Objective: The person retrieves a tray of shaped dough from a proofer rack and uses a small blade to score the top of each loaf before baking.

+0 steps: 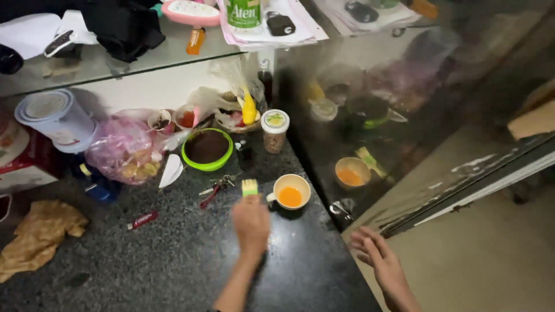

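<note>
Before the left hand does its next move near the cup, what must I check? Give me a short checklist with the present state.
1. Left hand holds the small sponge: ok.
2. Cup upright, orange liquid inside: ok.
3. Cup away from the counter edge: not ok, it stands near the edge.
4. Keys apart from the sponge: ok.
5. Right hand free, off the counter: ok.
6. Grip firm: cannot tell.

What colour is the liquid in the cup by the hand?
Orange, inside the cream ceramic cup; the head view shows it best.
</note>
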